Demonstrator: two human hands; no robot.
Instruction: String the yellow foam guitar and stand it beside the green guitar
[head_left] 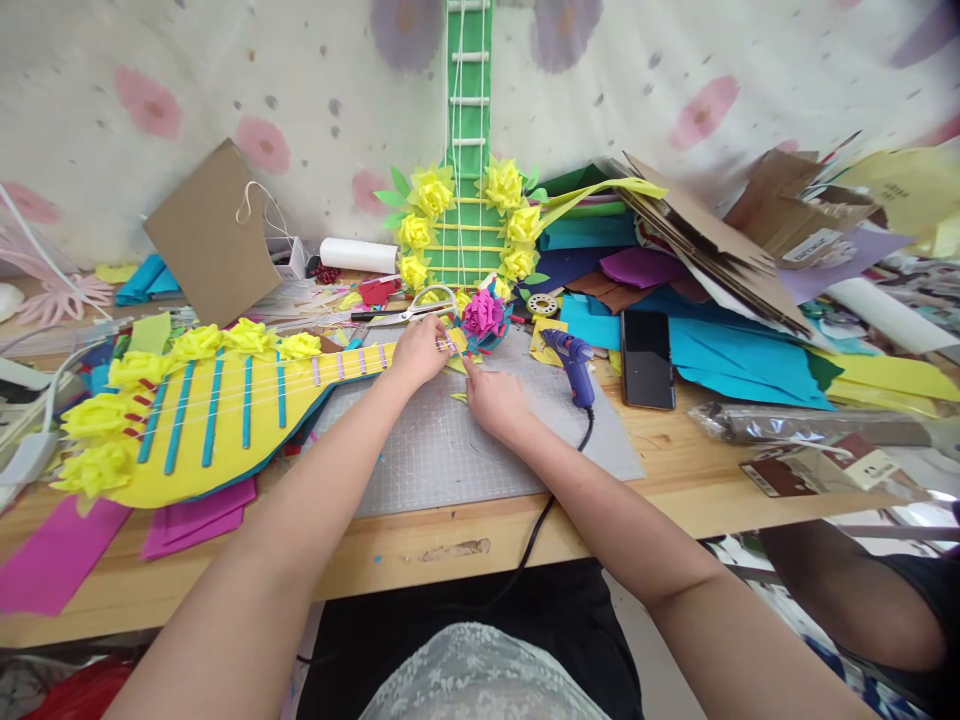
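Observation:
A yellow pear-shaped craft pipa point(225, 420) lies on the left, edged with yellow paper flowers and crossed by teal strips and white strings. My left hand point(421, 352) is closed over the far end of its narrow neck, fingers bent around it. My right hand point(495, 395) comes from the other side, fingers curled and index fingertip at the tip of the neck; whatever it pinches there is too small to make out. Just behind the hands are scissors point(420, 308) and a magenta paper flower point(484, 314). A grey cutting mat point(450, 460) lies beneath.
A blue glue gun point(574, 366) lies right of my hands, its cord running off the front edge. Beyond it are a phone point(647, 360) and blue sheets point(720, 350). A green stringed craft piece point(469, 150) stands behind. Another person's arm point(855, 590) shows at lower right.

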